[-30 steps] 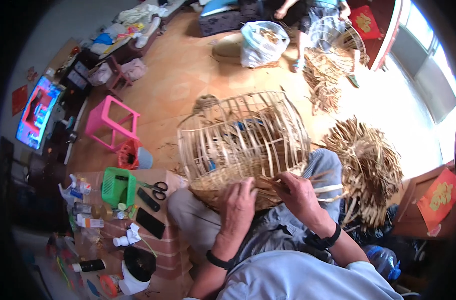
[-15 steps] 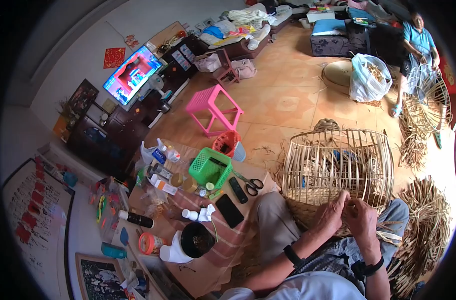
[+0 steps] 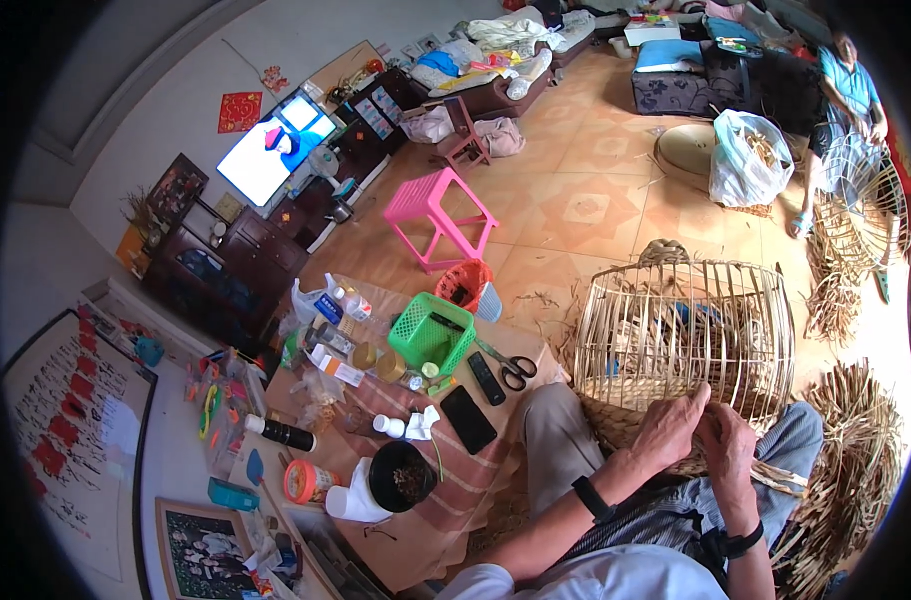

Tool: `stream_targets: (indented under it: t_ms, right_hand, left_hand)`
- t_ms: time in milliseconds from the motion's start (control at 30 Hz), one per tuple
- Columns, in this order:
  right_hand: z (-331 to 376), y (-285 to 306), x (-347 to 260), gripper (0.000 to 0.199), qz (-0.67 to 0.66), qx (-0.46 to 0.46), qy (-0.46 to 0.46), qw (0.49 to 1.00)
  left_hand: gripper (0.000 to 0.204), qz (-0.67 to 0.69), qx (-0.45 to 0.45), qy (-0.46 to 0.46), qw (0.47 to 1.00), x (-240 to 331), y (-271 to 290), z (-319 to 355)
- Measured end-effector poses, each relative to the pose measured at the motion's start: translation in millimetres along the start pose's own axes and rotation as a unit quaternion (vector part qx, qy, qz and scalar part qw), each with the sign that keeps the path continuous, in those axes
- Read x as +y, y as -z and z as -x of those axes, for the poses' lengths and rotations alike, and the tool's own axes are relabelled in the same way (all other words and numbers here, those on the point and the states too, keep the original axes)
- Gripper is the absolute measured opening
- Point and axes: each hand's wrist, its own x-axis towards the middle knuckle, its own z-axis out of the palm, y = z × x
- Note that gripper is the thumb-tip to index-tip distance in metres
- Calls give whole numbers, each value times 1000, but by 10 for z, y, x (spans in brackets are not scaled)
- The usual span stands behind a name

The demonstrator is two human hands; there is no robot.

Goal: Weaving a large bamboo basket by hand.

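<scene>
Both hands were closed on the woven lower edge of the half-made bamboo basket [image 3: 688,345], which rested on the person's lap, right of the low table [image 3: 496,470]. Left hand [image 3: 668,430] lay over the woven band with its fingers curled down onto the strips; right hand [image 3: 728,448] sat just beside it, touching it, thumb and fingers pinched on what looked like a single strip, though the exact strip was too small to tell. Above the hands the basket's upright ribs stood open and unwoven, spreading a little toward the far side.

Several things looked liable to go wrong from that grip. The basket was steadied only by the knees and the two hands, so a hard tug on one strip could have tipped it off the lap toward the floor. Thin split bamboo bent sharply at the weave might have cracked or splintered, and bare fingers pressed along its edges could have been cut. If the pinch had loosened, the tight last rows would probably have sprung back. Loose ribs could also have caught on the pile of bamboo strips [image 3: 856,450] lying close on the right. Scissors [image 3: 511,365] lay on the table's near corner, within an elbow's sweep.
</scene>
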Motion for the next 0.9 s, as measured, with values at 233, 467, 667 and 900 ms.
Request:
stream_targets:
  t_ms: [233, 467, 667, 900]
  right_hand:
    - [-55, 5, -22, 13, -90, -34, -115, 989]
    - [-61, 18, 35, 12, -111, -36, -116, 986]
    - [-12, 50, 1, 12, -31, -37, -34, 998]
    - [75, 39, -7, 22, 128, -16, 75, 989]
  left_hand:
    - [51, -12, 48, -40, 998, -16, 13, 13]
    - [19, 42, 126, -50, 990, -51, -39, 161]
    - [12, 2, 173, -83, 981, -83, -73, 264]
    - [16, 88, 175, -109, 975, -147, -28, 340]
